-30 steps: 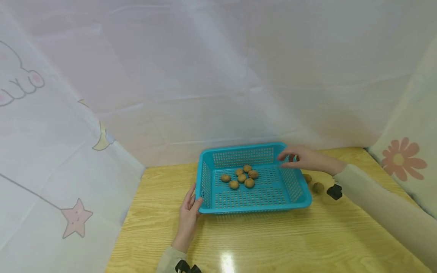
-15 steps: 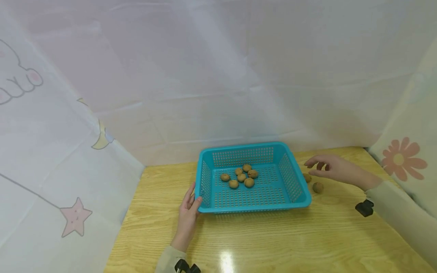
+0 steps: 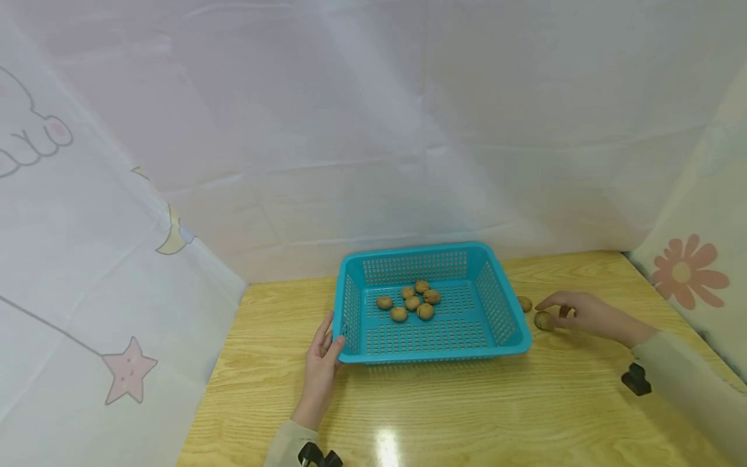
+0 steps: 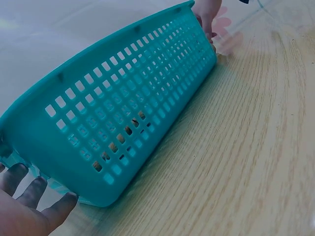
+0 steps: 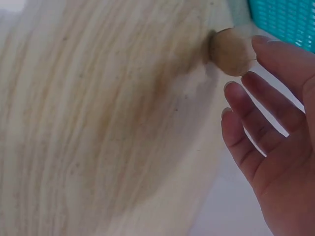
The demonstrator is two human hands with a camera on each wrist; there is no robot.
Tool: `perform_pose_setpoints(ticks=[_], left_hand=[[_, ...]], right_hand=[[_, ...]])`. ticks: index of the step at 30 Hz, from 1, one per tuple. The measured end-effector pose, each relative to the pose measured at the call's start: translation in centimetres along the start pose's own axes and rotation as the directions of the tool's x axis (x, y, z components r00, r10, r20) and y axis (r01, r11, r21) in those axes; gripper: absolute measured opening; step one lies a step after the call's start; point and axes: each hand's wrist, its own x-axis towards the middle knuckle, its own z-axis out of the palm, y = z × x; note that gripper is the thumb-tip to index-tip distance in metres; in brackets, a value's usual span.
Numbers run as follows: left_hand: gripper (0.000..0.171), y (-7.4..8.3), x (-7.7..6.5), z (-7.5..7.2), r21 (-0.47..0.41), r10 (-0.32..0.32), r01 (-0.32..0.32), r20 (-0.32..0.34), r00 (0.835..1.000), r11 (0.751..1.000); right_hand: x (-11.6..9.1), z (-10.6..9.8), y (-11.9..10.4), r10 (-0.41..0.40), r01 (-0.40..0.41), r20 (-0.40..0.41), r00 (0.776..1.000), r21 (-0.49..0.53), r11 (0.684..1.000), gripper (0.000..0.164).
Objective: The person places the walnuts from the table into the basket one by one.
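A blue plastic basket (image 3: 434, 357) with slotted walls stands on the wooden table, several walnuts (image 3: 412, 303) gathered in its middle. My left hand (image 3: 320, 370) holds the basket's left end, thumb over the rim and fingers along the outside; those fingers (image 4: 56, 211) show under the rim in the left wrist view. Beyond the basket's right end, my right hand (image 3: 595, 316) reaches down to a loose walnut (image 3: 544, 320). In the right wrist view, its thumb and forefinger tips are right at that walnut (image 5: 230, 51), the other fingers loosely bent. Another walnut (image 3: 525, 303) lies close beside the basket.
The wooden table (image 3: 443, 415) runs back to a pale fabric backdrop (image 3: 373, 162) just behind the basket. Printed side cloths (image 3: 175, 305) border it at left and right. A black wrist mount (image 3: 636, 379) sits on the right sleeve.
My right hand has moved from over the basket's right end out to the right, then down to the nearer loose walnut. The left hand and the basket stay put.
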Motion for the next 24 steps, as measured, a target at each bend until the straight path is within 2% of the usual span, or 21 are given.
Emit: perform_pose_setpoints(ticks=[7, 18, 24], left_hand=[[0.068, -0.1, 0.0, -0.1, 0.001, -0.003, 0.003, 0.006, 1.0, 1.0], [0.067, -0.1, 0.0, -0.1, 0.008, -0.008, 0.008, 0.0, 1.0, 1.0], [0.066, 0.0, 0.0, 0.0, 0.003, -0.007, 0.007, -0.001, 1.0, 1.0]], right_hand=[[-0.2, 0.5, 0.3, 0.082, -0.088, 0.077, 0.994, 0.084, 0.993, 0.037], [-0.1, 1.3, 0.6, 0.099, -0.107, 0.074, 0.992, 0.126, 0.986, 0.032], [0.1, 1.4, 0.3, 0.076, -0.084, 0.068, 0.995, 0.109, 0.99, 0.031]])
